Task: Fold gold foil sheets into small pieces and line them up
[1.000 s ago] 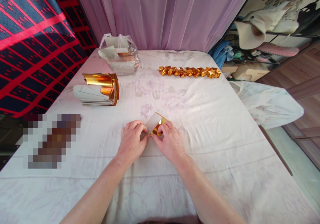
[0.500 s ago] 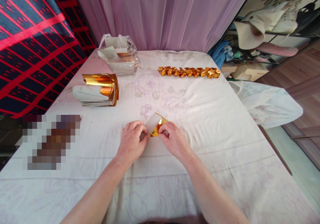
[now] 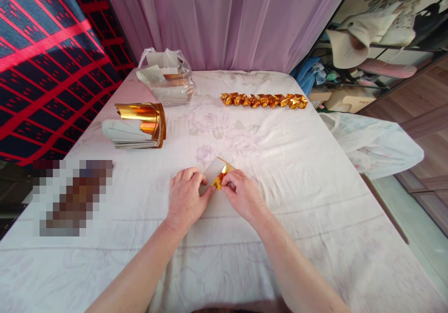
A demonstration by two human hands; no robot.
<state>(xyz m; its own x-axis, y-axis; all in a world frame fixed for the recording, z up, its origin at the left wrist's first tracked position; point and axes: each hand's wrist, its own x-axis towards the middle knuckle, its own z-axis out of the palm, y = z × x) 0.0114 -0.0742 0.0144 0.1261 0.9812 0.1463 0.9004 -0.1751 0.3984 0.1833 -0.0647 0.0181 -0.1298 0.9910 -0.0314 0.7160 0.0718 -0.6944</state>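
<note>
A partly folded sheet of gold foil paper (image 3: 213, 172) lies on the cloth between my hands, its pale grey back up and a gold flap turned over on the near right side. My left hand (image 3: 187, 194) holds the sheet's left corner, the thumb pressed at the near end of the gold fold. With thumb and fingertips together, my right hand (image 3: 242, 192) pinches the gold flap from the right. Its fingers hide part of the sheet's right side.
A row of folded gold foil pieces (image 3: 264, 100) lies at the back. Left stand a stack of gold-and-grey paper (image 3: 135, 138) and a clear plastic bag (image 3: 168, 82) of more sheets. A blurred patch (image 3: 75, 196) covers the left edge. Shelves and a white bag (image 3: 381, 145) flank the right.
My left thumb has slid right and slightly up onto the near end of the gold fold. My right hand stays almost in place on the flap.
</note>
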